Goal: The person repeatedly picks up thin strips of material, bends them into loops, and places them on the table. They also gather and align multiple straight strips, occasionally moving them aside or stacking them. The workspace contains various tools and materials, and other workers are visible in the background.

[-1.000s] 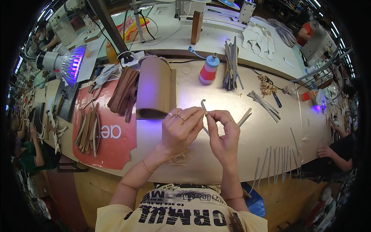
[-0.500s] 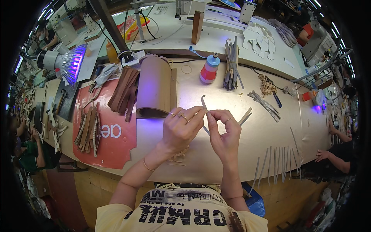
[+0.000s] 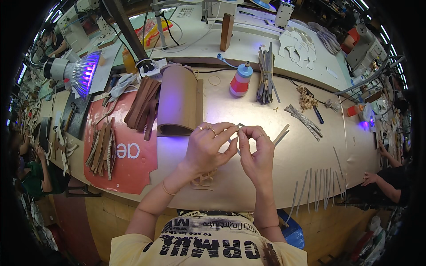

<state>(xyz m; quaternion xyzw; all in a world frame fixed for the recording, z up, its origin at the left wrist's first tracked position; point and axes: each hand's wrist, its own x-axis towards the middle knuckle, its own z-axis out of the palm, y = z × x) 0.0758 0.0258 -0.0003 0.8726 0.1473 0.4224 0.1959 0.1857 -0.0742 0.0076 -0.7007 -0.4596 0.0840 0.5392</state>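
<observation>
My left hand (image 3: 205, 146) and my right hand (image 3: 257, 153) meet over the middle of the table, fingertips almost touching. Both pinch a thin grey strip (image 3: 241, 124), which looks like leather. Only a short bent piece of it shows above the fingertips, and the rest is largely covered by my fingers. Beyond my right hand lie a few loose strips (image 3: 281, 134). Beneath my left wrist are some curled tan scraps (image 3: 205, 179). Several grey strips (image 3: 316, 188) lie in a row along the table's near right edge.
A brown cardboard roll (image 3: 179, 99) stands beyond my left hand, with brown strips (image 3: 143, 104) beside it. Farther back are a red-and-white squeeze bottle (image 3: 240, 82) and a tied strip bundle (image 3: 265, 77). A lit lamp (image 3: 84, 73) hangs at left over a red sheet (image 3: 133, 173). Co-workers sit at both sides.
The strip end that stood up above my fingertips has come down and now shows only as a short bend. My hands have hardly moved, with the left fingers slightly shifted.
</observation>
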